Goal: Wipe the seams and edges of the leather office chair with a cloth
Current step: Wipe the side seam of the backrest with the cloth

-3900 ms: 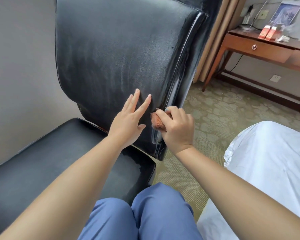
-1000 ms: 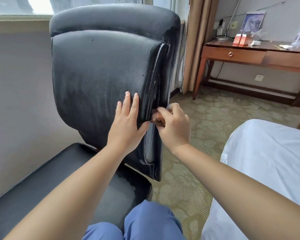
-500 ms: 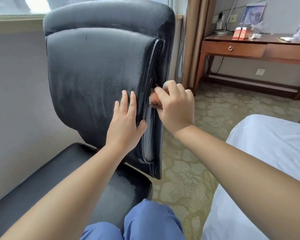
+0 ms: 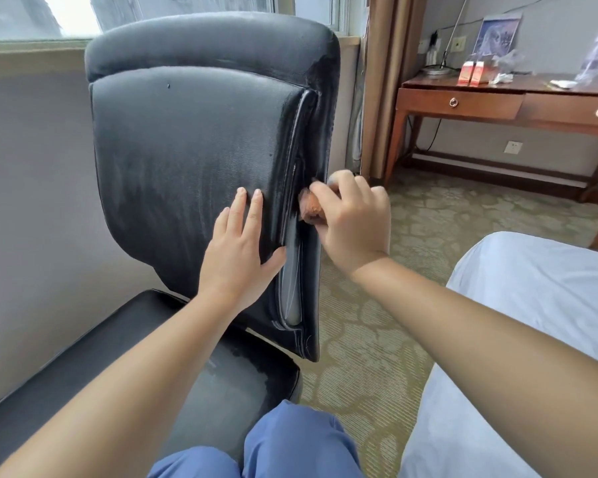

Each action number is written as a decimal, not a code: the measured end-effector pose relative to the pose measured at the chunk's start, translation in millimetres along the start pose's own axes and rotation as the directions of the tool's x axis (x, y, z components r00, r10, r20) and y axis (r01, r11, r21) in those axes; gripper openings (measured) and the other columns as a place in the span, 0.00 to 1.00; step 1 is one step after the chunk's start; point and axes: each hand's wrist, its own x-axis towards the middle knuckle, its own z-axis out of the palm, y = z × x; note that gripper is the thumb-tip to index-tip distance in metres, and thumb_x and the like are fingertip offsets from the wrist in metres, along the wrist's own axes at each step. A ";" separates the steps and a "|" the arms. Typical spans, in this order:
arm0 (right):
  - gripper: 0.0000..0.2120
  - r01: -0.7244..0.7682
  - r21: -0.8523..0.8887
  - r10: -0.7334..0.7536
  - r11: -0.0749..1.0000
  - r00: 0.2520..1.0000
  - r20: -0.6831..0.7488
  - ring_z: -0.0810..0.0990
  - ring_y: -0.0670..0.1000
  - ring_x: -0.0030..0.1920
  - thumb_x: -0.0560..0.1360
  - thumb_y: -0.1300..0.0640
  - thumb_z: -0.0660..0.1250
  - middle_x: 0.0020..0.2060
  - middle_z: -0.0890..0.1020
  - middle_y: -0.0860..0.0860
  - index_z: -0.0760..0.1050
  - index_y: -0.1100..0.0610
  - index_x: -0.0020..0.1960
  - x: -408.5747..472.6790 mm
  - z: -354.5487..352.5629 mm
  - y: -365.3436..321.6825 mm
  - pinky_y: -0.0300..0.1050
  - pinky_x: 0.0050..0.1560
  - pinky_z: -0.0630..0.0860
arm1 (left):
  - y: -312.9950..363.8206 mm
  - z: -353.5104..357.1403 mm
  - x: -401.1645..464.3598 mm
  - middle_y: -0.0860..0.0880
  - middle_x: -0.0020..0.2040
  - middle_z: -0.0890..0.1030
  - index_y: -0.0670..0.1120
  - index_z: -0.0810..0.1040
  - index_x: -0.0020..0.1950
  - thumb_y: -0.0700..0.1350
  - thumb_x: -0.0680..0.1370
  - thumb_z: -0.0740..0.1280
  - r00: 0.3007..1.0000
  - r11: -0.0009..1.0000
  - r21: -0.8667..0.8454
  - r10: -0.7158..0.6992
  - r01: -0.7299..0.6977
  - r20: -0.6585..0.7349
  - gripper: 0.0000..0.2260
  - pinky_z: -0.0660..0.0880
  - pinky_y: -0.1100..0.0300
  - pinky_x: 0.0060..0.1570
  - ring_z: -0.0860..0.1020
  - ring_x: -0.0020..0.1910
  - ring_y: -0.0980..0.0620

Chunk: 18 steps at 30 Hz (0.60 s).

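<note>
The black leather office chair [image 4: 187, 150] stands in front of me, its backrest upright and its seat [image 4: 83, 360] at the lower left. My left hand [image 4: 237, 251] presses flat on the backrest cushion, fingers straight, just left of the vertical side seam [image 4: 292, 188]. My right hand [image 4: 353, 222] grips a bunched orange-brown cloth [image 4: 309, 207] and holds it against that seam about halfway up the right edge. Most of the cloth is hidden inside my fingers.
A wooden desk [image 4: 508, 101] with drawers and small items stands at the back right. A white bed [image 4: 532, 305] fills the lower right. Patterned carpet [image 4: 428, 229] lies between them. My blue-trousered knees [image 4: 273, 450] are at the bottom, a grey wall on the left.
My right hand has slid the cloth up the side seam from near the bottom to about mid-height. My left hand has shifted up the cushion with it. The view has tilted up.
</note>
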 end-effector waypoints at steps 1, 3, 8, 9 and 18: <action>0.15 0.002 -0.002 -0.002 1.000 1.000 -0.029 0.75 0.55 0.36 0.60 0.61 0.75 0.40 0.78 0.53 0.81 0.55 0.47 14.2 -3.2 1.7 0.44 0.34 0.63 | 0.5 -0.7 0.1 0.50 0.80 0.46 0.49 0.45 0.80 0.56 0.77 0.64 1.000 1.000 -0.005 0.000 0.000 -0.003 0.38 0.62 0.49 0.72 0.49 0.78 0.47; 0.13 0.030 -0.037 -0.032 0.999 0.997 -0.071 0.75 0.55 0.35 0.62 0.62 0.74 0.39 0.78 0.52 0.81 0.55 0.46 37.8 -6.2 3.2 0.43 0.34 0.62 | 2.6 -2.2 1.8 0.51 0.80 0.47 0.48 0.47 0.80 0.56 0.77 0.64 1.000 0.999 -0.031 0.005 -0.005 -0.022 0.37 0.59 0.48 0.74 0.47 0.78 0.50; 0.12 0.038 -0.045 -0.038 0.998 0.999 -0.010 0.75 0.56 0.36 0.58 0.65 0.73 0.39 0.77 0.53 0.80 0.56 0.40 48.1 -3.2 -3.1 0.43 0.35 0.60 | 2.7 -5.0 10.3 0.53 0.80 0.49 0.47 0.51 0.79 0.53 0.77 0.66 0.996 0.996 -0.079 0.043 -0.049 -0.074 0.36 0.58 0.54 0.73 0.47 0.78 0.53; 0.13 0.027 -0.029 -0.027 0.999 1.000 0.005 0.75 0.56 0.37 0.57 0.65 0.72 0.40 0.77 0.54 0.80 0.57 0.41 46.0 -2.3 -4.1 0.43 0.35 0.60 | 2.3 -4.2 11.0 0.54 0.80 0.48 0.48 0.50 0.79 0.52 0.77 0.67 0.996 0.995 -0.084 0.045 -0.051 -0.074 0.37 0.58 0.55 0.72 0.47 0.78 0.53; 0.17 -0.158 0.086 0.155 0.984 0.987 0.037 0.76 0.58 0.39 0.59 0.63 0.73 0.42 0.77 0.56 0.81 0.59 0.48 30.9 0.3 -18.5 0.45 0.36 0.64 | 2.4 1.2 10.8 0.56 0.80 0.46 0.50 0.49 0.80 0.52 0.77 0.67 0.996 0.996 -0.078 0.034 -0.040 -0.081 0.38 0.55 0.63 0.68 0.45 0.78 0.55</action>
